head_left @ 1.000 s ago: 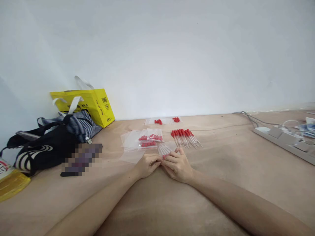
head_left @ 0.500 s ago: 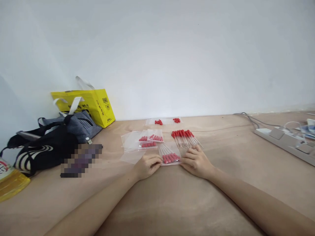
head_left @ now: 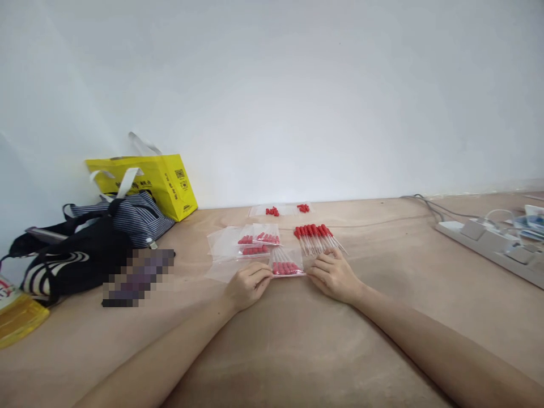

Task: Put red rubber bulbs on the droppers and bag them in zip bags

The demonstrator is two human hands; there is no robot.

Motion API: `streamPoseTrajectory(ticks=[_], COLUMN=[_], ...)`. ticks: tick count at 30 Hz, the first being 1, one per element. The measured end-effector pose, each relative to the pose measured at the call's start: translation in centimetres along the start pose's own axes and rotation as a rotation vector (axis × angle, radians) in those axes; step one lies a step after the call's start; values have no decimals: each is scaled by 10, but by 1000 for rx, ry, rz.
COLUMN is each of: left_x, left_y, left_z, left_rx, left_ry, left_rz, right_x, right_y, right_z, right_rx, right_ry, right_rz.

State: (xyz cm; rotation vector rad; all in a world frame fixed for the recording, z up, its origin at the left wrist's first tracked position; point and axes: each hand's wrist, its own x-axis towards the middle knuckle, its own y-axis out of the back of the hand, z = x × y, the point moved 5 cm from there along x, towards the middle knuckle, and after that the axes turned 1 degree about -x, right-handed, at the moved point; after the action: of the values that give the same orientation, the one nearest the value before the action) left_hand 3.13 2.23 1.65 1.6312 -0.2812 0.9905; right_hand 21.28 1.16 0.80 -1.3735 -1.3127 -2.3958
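Between my two hands lies a clear plastic bag [head_left: 287, 268] with several red-handled, thin-shafted tools inside, handles towards me. My left hand [head_left: 249, 286] has its fingers closed on the bag's near left corner. My right hand [head_left: 334, 276] pinches the near right corner, fingers bent. Just beyond my right hand, a row of loose red-handled tools [head_left: 315, 233] lies with the thin pale shafts pointing towards me. Past my left hand are filled bags [head_left: 266, 238] overlapping one another, and flat clear bags [head_left: 221, 271] spread to their left.
At the wall, more red pieces [head_left: 272, 212] lie on clear plastic. On the left stand a yellow carrier bag [head_left: 165, 184], a striped bag [head_left: 136, 215], a black bag [head_left: 85, 255] and a bottle of yellow liquid [head_left: 21, 317]. A white power strip [head_left: 488, 249] with cables is on the right.
The bag between my hands has slid a little away from me and left, towards the filled bags. Both hands have moved with it, still at its near corners.
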Motion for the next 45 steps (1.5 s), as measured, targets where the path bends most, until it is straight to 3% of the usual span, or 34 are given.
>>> streamPoseTrajectory(ticks=[10, 20, 27, 35, 37, 39, 43, 45], left_x=[10, 27, 16, 3, 1, -2, -16, -20], left_y=[-10, -29, -12, 5, 6, 5, -7, -19], left_z=[3, 23, 18, 10, 5, -7, -36, -37], left_rx=[7, 129, 310, 251, 178, 65, -391, -688], left_ry=[21, -155, -263, -207, -125, 72, 789, 1079], left_rz=[-33, -46, -59, -45, -66, -84, -89, -75], right_x=[5, 12, 6, 5, 3, 1, -2, -2], right_y=[-13, -11, -3, -4, -3, -2, -4, -7], right_z=[-2, -13, -5, -5, -4, -1, 5, 4], right_rx=[18, 33, 38, 79, 99, 127, 216, 289], right_ry=[-46, -32, -59, -55, -60, -85, -140, -126], right_rz=[-43, 6, 16, 5, -2, -4, -51, -107])
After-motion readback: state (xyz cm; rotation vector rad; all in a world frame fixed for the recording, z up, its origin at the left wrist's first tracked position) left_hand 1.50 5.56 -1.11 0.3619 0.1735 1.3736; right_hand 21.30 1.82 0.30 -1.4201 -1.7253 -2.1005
